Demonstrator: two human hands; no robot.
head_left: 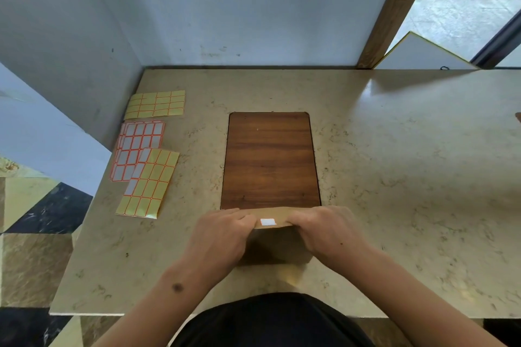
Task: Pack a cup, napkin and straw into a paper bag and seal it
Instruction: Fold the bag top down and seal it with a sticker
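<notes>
A brown paper bag stands on the table's near edge, its top folded over toward me. A small white sticker sits on the folded flap, across its lower edge. My left hand grips the bag's left top corner and my right hand grips the right top corner, thumbs pressing the flap on either side of the sticker. The cup, napkin and straw are not visible; the bag's inside is hidden.
A dark wooden board is set into the beige stone table just beyond the bag. Three sticker sheets lie at the left. A blue wall stands behind, with a wooden post and a white panel at the back right.
</notes>
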